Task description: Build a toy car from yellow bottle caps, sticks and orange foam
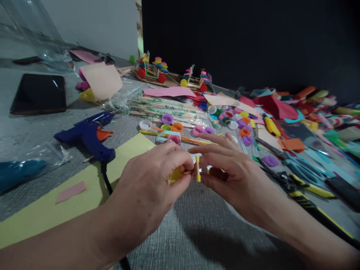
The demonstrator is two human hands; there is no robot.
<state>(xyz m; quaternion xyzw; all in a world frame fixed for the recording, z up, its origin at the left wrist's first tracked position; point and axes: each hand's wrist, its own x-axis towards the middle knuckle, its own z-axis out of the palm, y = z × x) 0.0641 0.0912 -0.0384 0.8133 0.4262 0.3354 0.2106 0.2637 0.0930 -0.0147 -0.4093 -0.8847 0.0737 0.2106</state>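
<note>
Both hands meet over the grey tabletop, around a small craft piece (198, 168): a short pale stick with yellow ends, held upright. My left hand (157, 183) is closed in a pinch on the piece's left side, where a bit of yellow (176, 174) shows under the fingers. From the right, the thumb and fingertips of my right hand (239, 168) close about the same piece, with the upper fingers stretched out. Part of the piece is hidden by the fingers. Just beyond the hands lies a small light-blue folded strip frame (168, 136) with a pink bottle cap (174, 140).
On the left lie a blue glue gun (87, 135), yellow paper (42, 221) and a phone (39, 93). Bagged wooden sticks (168, 108) and loose bottle caps are ahead. Scissors (303, 168) and pliers (306, 198) lie right; small stick cars (153, 71) stand behind.
</note>
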